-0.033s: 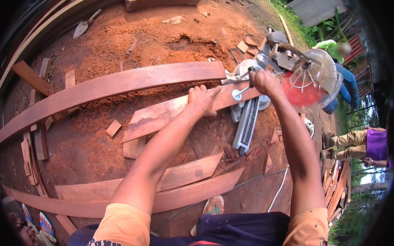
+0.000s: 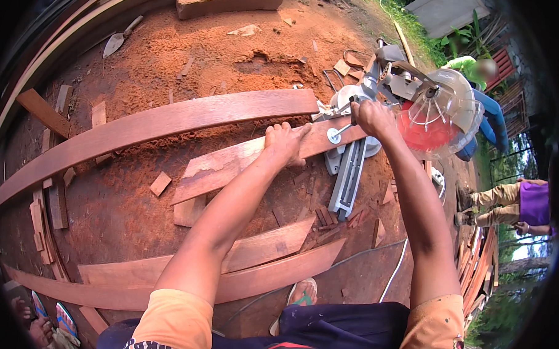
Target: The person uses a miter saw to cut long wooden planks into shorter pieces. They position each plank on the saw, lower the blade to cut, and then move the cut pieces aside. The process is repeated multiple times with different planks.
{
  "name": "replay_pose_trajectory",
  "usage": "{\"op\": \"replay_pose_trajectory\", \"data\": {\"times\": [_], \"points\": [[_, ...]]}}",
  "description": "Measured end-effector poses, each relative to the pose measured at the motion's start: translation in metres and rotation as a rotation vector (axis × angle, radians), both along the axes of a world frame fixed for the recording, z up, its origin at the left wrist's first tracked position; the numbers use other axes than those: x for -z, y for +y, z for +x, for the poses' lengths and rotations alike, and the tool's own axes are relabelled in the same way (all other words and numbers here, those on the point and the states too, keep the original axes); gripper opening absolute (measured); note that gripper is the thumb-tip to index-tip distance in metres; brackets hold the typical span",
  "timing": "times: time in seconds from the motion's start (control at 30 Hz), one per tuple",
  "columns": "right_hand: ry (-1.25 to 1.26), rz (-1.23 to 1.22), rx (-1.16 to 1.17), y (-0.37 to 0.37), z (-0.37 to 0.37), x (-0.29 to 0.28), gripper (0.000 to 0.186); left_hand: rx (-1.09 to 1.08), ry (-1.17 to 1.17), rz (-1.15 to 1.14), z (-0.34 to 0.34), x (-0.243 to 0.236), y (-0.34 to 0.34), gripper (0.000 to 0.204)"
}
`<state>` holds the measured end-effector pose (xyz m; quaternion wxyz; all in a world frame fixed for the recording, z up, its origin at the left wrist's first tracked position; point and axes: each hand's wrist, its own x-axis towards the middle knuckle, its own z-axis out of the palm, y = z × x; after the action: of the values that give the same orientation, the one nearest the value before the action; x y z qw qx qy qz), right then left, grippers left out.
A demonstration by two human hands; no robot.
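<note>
A reddish wooden board (image 2: 221, 166) lies across the base of a mitre saw (image 2: 347, 177). My left hand (image 2: 285, 145) grips it from above, fingers curled at its far edge and thumb stretched towards the saw. The saw's hold-down clamp presses its round white pad (image 2: 334, 136) on the board. My right hand (image 2: 374, 120) is closed round the clamp's dark handle (image 2: 354, 109). Just right of that hand is the red saw blade (image 2: 421, 128), under a clear guard (image 2: 455, 88). A longer plank (image 2: 164, 121) lies beyond the board, its right end near the saw.
Two more planks (image 2: 271, 245) lie between me and the saw, near my sandalled foot (image 2: 303, 292). Offcuts (image 2: 160, 182), sawdust and a trowel (image 2: 115, 44) are on the ground. A cable (image 2: 394, 271) runs at right. Other people (image 2: 500, 197) are at the right and lower left.
Both hands keep their places on the board and the clamp handle. The view has shifted very slightly; nothing else visibly differs.
</note>
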<state>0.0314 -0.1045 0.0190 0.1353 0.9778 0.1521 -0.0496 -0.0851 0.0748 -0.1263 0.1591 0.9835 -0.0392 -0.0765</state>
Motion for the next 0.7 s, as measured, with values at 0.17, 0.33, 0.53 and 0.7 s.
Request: {"op": "replay_pose_trajectory", "data": {"times": [0.17,0.33,0.53,0.7], "points": [[-0.143,0.606,0.103,-0.028,-0.044,0.029,0.074,0.04,0.038,0.031,0.001,-0.006,0.002,0.113],[-0.078,0.752,0.105,-0.068,-0.089,0.125,0.083,0.033,0.043,0.053,0.011,-0.01,0.003,0.116],[0.054,0.136,-0.045,-0.08,-0.016,0.154,0.112,0.027,0.009,0.04,0.007,-0.012,0.002,0.116],[0.163,0.129,-0.012,-0.077,-0.011,0.143,0.12,0.06,0.112,-0.021,0.019,-0.008,0.013,0.127]]}}
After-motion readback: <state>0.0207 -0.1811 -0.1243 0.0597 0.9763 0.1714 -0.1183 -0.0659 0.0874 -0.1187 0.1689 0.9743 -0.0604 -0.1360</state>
